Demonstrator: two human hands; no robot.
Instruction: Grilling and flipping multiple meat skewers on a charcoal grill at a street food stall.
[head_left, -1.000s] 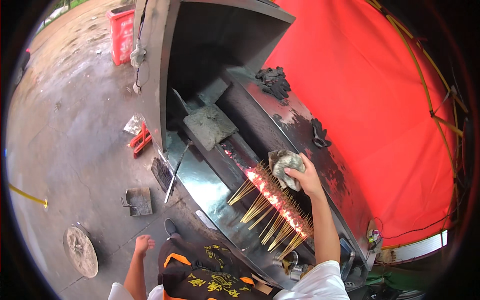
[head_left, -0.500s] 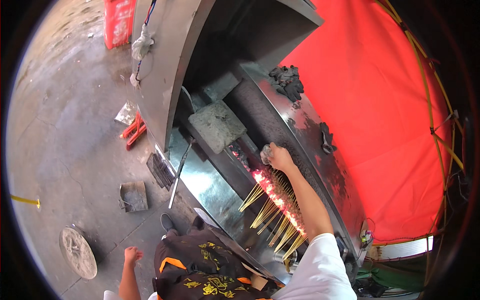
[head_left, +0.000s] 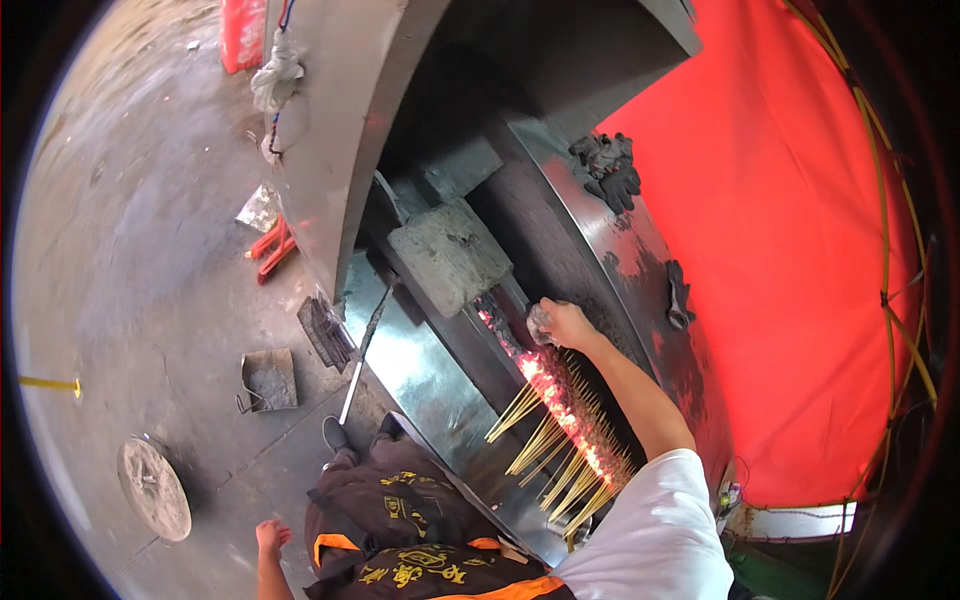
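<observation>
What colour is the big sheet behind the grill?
Bright red, seen best in the head view: the tarp behind the grill.

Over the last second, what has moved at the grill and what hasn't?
The right hand, gripping a crumpled grey rag throughout, has travelled up the grill from over the skewers to the glowing coals' far end. The left hand hangs lower at the person's side, empty. The skewers stay in their row, the grey slab unmoved.
</observation>
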